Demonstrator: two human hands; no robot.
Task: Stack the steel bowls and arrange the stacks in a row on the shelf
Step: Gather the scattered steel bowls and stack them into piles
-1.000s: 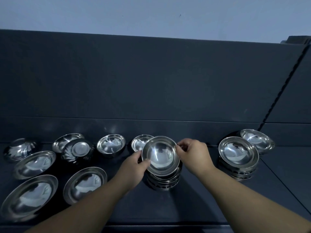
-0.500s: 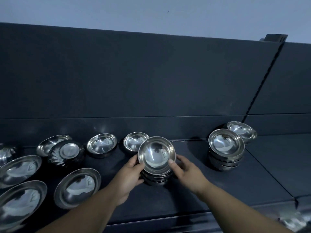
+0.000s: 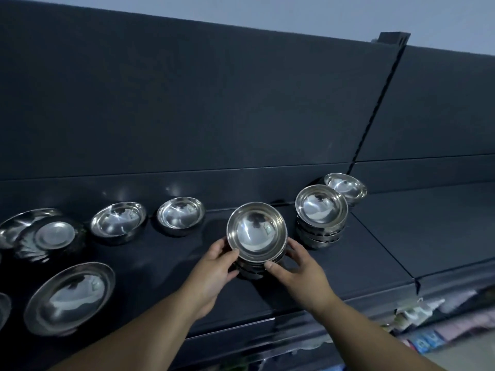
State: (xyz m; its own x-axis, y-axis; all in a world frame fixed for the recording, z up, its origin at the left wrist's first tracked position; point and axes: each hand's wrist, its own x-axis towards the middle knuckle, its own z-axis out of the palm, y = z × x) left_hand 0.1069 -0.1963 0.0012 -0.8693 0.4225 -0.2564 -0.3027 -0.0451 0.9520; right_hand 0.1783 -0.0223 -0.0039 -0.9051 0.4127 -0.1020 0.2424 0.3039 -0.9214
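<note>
A stack of steel bowls point(image 3: 256, 231) sits on the dark shelf point(image 3: 375, 242), tilted a little toward me. My left hand point(image 3: 214, 269) grips its left side, thumb on the top bowl's rim. My right hand point(image 3: 300, 269) holds the right side, fingers curled round the lower bowls. Just to the right stands a second stack point(image 3: 321, 210), and behind it a single bowl point(image 3: 345, 186) by the back panel. To the left two single bowls point(image 3: 118, 219) point(image 3: 180, 213) stand upright along the back.
At the far left are an upside-down bowl point(image 3: 55, 235), a wide shallow plate point(image 3: 71, 297) and more steel dishes partly cut off by the frame edge. The shelf's front edge point(image 3: 241, 328) runs below my wrists. Packaged goods point(image 3: 428, 317) show on a lower level at right.
Both hands dropped from the top bowl's rim to the sides of the stack, and the stack has shifted right, closer to the second stack. My view has swung left and tilted.
</note>
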